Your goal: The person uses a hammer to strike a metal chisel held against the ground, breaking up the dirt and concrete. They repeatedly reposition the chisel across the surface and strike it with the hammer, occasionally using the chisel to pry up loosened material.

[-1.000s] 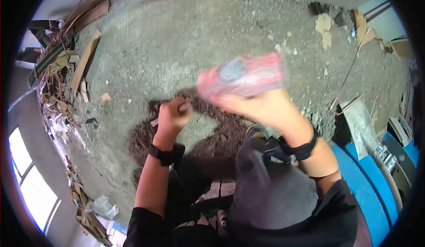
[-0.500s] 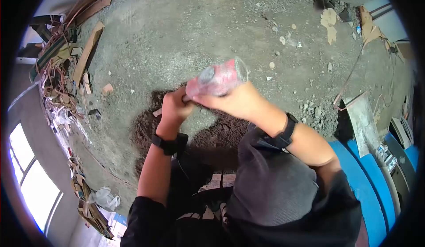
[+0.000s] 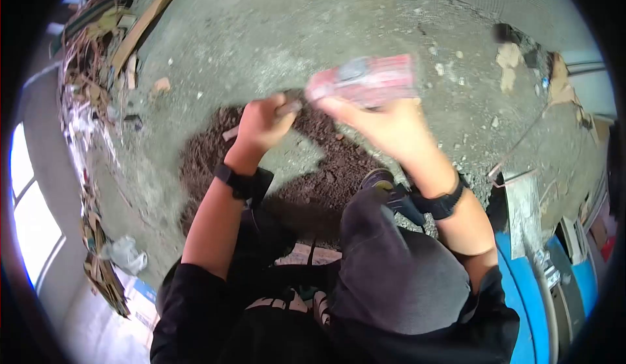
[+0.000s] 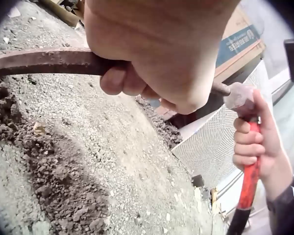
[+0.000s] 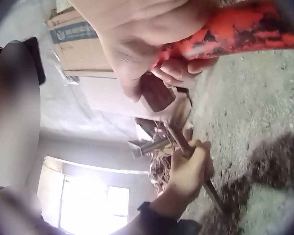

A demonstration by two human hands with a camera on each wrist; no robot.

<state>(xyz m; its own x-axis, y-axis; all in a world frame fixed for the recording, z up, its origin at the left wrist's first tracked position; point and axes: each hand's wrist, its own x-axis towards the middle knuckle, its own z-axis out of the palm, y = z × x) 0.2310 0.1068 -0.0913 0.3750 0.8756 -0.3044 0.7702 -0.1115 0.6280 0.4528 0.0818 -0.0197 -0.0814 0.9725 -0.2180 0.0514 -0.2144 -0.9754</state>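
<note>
My left hand (image 3: 264, 122) grips a metal chisel (image 4: 49, 62) around its shaft, over loose dark soil (image 3: 319, 181) on the floor. The chisel's upper end sticks out of the fist, and its lower part slants down to the soil in the right wrist view. My right hand (image 3: 401, 126) holds a hammer (image 4: 249, 183) by its worn red handle, blurred in the head view. The blocky hammer head (image 5: 158, 93) is raised to the right of the left fist, apart from the chisel's end.
Scrap wood and tangled debris (image 3: 91, 96) line the left wall. A plastic bag (image 3: 124, 254) and a cardboard box (image 5: 83, 46) lie nearby. Blue panels (image 3: 525, 299) stand at the right, beside a pale board (image 3: 521, 214). Stone chips dot the concrete floor (image 3: 228, 38).
Half a second ago the hammer was close against the left fist; now it is back out to the right, much as one second ago. The left hand keeps its grip on the chisel.
</note>
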